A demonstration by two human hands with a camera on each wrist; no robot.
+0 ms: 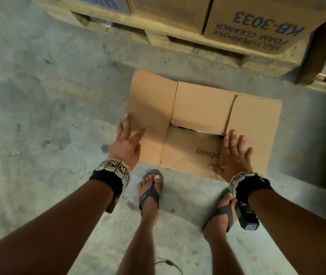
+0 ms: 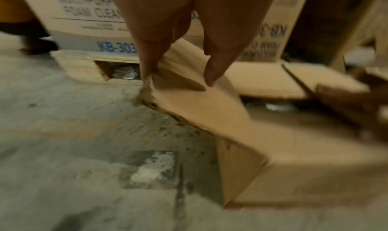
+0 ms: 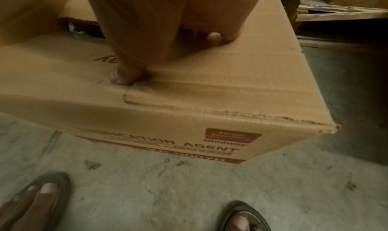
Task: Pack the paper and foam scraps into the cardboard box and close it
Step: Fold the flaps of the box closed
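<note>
The cardboard box (image 1: 201,108) sits on the concrete floor in front of my feet, its four top flaps folded mostly inward. A narrow dark gap (image 1: 193,131) remains at the centre, and something pale shows dimly inside. My left hand (image 1: 130,132) is at the outer edge of the left flap (image 1: 152,108), fingers spread and straight, thumb over its top. The left wrist view shows the left hand's fingertips (image 2: 147,75) touching that flap's frayed corner. My right hand (image 1: 235,147) lies flat on the right flap (image 1: 257,120), thumb on the near flap (image 1: 187,149). From the right wrist, the right hand (image 3: 168,35) presses on the box (image 3: 189,121).
A wooden pallet (image 1: 178,36) loaded with cartons marked KB-3033 foam cleaner (image 1: 257,22) stands just behind the box. My sandalled feet (image 1: 150,191) are close to its near side. Bare concrete floor (image 1: 49,96) stretches to the left. A thin cable (image 1: 168,262) lies behind my feet.
</note>
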